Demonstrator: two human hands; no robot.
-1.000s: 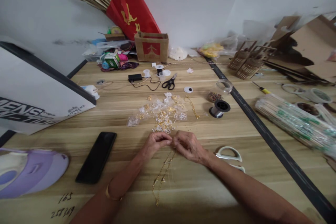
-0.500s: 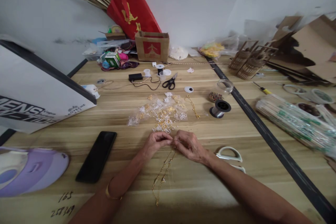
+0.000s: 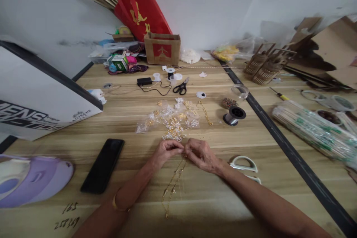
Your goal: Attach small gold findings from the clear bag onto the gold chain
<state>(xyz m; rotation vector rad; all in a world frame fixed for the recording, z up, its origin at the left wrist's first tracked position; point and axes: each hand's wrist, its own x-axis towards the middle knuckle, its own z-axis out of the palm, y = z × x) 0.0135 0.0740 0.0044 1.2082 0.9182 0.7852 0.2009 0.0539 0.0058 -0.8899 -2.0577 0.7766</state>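
Observation:
Both hands meet at the middle of the table, fingertips pinched together. A gold beaded chain (image 3: 173, 189) hangs from the pinch and trails toward me on the wood. My left hand (image 3: 166, 151) closes thumb and index finger at the chain's upper end. Against those fingertips, my right hand (image 3: 201, 156) is pinched on the same end, with fingers curled. What exactly lies between the fingertips is too small to make out. Just beyond the hands is a pile of gold and clear beads (image 3: 173, 128) among small plastic bags (image 3: 142, 127).
Right of my hands lie white-handled scissors (image 3: 245, 163), partly under my forearm, and a wire spool (image 3: 234, 115). A black phone (image 3: 102, 166) and a purple visor (image 3: 41, 180) lie at left. Black scissors (image 3: 180, 87), another gold chain (image 3: 205, 113) and wrapped sticks (image 3: 312, 130) are farther off.
Very little differs. Both hands keep their pinch at the chain's upper end, with only a slight shift of the fingers and of the whole view.

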